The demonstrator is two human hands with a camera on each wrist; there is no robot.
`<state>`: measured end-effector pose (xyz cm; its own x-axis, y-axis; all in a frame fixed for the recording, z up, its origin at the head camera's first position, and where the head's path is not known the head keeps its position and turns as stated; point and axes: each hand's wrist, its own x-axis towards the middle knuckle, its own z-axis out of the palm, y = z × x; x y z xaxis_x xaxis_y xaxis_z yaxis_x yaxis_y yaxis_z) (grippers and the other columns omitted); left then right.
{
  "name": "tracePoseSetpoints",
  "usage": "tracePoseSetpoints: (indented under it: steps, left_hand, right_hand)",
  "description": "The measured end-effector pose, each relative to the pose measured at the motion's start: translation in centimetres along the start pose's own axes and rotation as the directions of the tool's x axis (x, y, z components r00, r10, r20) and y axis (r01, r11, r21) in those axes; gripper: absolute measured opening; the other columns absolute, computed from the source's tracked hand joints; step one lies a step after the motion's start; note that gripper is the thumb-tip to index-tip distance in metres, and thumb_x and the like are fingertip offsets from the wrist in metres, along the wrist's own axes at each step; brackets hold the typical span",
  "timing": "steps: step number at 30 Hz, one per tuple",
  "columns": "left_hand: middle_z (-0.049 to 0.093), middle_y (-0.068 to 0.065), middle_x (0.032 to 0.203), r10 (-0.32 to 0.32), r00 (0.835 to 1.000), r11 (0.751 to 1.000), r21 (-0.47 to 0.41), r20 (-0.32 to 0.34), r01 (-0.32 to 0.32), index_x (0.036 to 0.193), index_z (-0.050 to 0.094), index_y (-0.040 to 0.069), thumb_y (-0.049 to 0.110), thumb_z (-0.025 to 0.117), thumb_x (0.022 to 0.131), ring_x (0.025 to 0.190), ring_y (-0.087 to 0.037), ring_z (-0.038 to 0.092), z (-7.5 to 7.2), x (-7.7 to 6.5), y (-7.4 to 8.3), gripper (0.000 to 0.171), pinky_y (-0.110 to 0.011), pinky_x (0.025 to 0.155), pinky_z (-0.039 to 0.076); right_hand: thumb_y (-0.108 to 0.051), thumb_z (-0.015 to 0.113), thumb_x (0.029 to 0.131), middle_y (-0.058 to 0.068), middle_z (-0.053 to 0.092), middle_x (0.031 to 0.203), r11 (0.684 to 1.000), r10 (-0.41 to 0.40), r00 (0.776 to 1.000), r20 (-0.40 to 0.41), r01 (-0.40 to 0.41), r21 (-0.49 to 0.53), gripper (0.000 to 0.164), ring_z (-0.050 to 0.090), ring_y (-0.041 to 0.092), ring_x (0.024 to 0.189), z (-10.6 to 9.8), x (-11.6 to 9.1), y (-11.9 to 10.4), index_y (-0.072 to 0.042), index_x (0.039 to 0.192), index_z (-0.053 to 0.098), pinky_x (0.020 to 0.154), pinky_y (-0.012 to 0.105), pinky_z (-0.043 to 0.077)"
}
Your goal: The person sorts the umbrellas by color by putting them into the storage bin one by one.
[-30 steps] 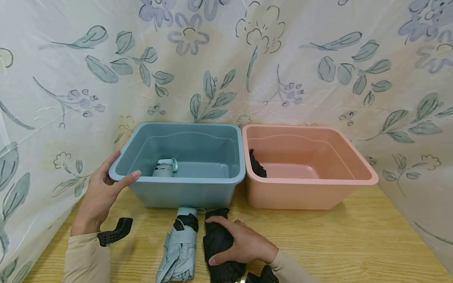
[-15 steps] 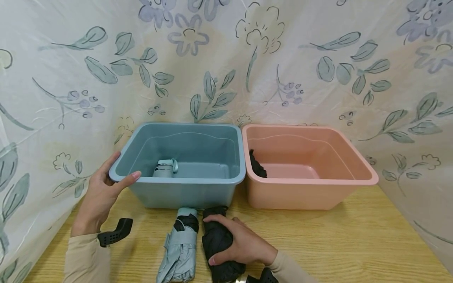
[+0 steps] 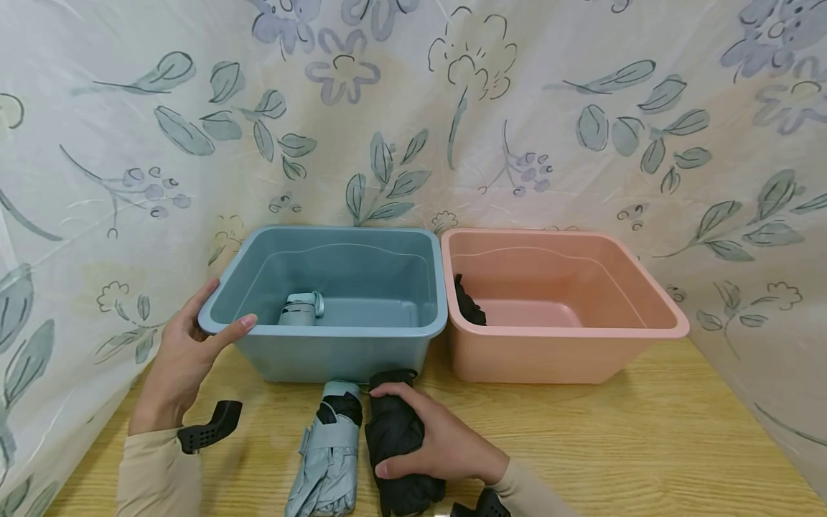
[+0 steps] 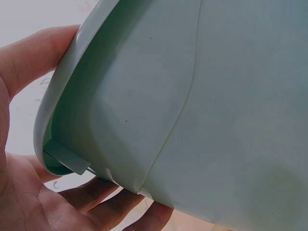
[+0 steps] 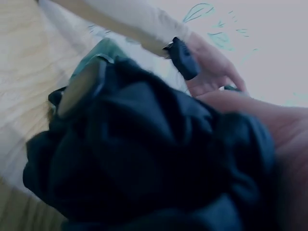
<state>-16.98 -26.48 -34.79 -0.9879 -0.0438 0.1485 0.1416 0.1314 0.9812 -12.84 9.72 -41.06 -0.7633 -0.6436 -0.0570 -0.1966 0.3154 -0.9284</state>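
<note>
My left hand (image 3: 177, 359) grips the left front corner of a blue plastic bin (image 3: 336, 355), thumb on top of the rim and fingers behind the side. In the left wrist view, fingers wrap the bin's wall (image 4: 231, 106) from beneath. My right hand (image 3: 452, 438) holds a folded black umbrella (image 3: 393, 424), its fingers and thumb around the bundle; dark fabric (image 5: 139, 144) fills the right wrist view. Just left of it on the table lies a folded light blue umbrella (image 3: 329, 452). Inside the blue bin, a light blue handle end (image 3: 299, 310) with a strap shows; the front wall hides the remainder.
A pink bin (image 3: 517, 355) stands against the blue one on the right, with a piece of black fabric (image 3: 468, 305) visible at its left inner wall. Behind both bins hangs a flower-patterned sheet (image 3: 400, 93). The table (image 3: 620, 445) is wood-grained.
The black umbrella has shifted slightly left and its far end has risen toward the blue bin's front, with my right hand around it. My left hand stays put on the bin.
</note>
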Motion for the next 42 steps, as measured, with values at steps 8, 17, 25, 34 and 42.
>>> tracePoseSetpoints:
  steps: [8,17,25,34,42]
  left_hand:
    - [0.013,-0.024,0.166,-0.005,1.000,1.000,-0.004,0.000,0.005,0.165,0.006,0.019,0.013,0.069,0.098,0.145,-0.032,0.028,0.0,0.2,0.0,0.092,-0.008,0.090,0.043]
    - [0.012,-0.024,0.166,-0.011,1.000,1.000,-0.002,0.000,0.011,0.165,0.006,0.020,0.013,0.068,0.099,0.144,-0.032,0.028,-0.1,0.2,0.1,0.091,-0.008,0.089,0.043]
    - [0.012,-0.024,0.166,-0.018,1.000,1.000,0.012,-0.002,0.018,0.165,0.006,0.020,0.014,0.068,0.099,0.144,-0.033,0.027,0.0,0.2,0.2,0.091,-0.008,0.089,0.042]
    - [0.013,-0.023,0.166,-0.014,1.000,1.000,0.007,-0.003,0.014,0.165,0.006,0.020,0.014,0.069,0.098,0.145,-0.036,0.026,0.1,0.2,0.1,0.092,-0.008,0.090,0.043]
    - [0.013,-0.024,0.166,-0.009,1.000,1.000,0.008,-0.002,0.009,0.165,0.007,0.020,0.013,0.069,0.098,0.144,-0.035,0.028,0.0,0.3,0.1,0.091,-0.008,0.089,0.043]
  right_hand:
    - [-0.026,0.083,0.087,-0.002,0.048,0.144,0.990,-0.097,0.995,0.019,0.095,0.103,0.075,0.057,0.019,0.119,-0.7,-0.5,-1.4,-0.038,0.150,0.044,0.096,0.035,0.049]
    - [-0.016,0.080,0.089,0.001,0.047,0.147,0.966,-0.157,0.985,0.074,0.137,0.219,0.075,0.059,0.022,0.118,-1.1,-1.3,-3.3,-0.034,0.153,0.045,0.095,0.036,0.053]
    - [-0.011,0.078,0.089,0.011,0.051,0.139,0.923,-0.185,0.980,0.077,0.147,0.355,0.075,0.064,0.030,0.110,-1.7,-2.8,-5.4,-0.028,0.153,0.043,0.090,0.044,0.057]
    - [0.000,0.075,0.089,0.021,0.053,0.135,0.897,-0.228,0.974,-0.009,0.214,0.386,0.079,0.062,0.040,0.111,-3.6,-4.4,-6.8,-0.020,0.156,0.038,0.091,0.049,0.056]
    - [0.007,0.076,0.086,0.026,0.058,0.125,0.925,-0.213,0.971,-0.107,0.235,0.299,0.086,0.066,0.039,0.104,-6.6,-5.7,-7.8,-0.018,0.158,0.035,0.084,0.051,0.058]
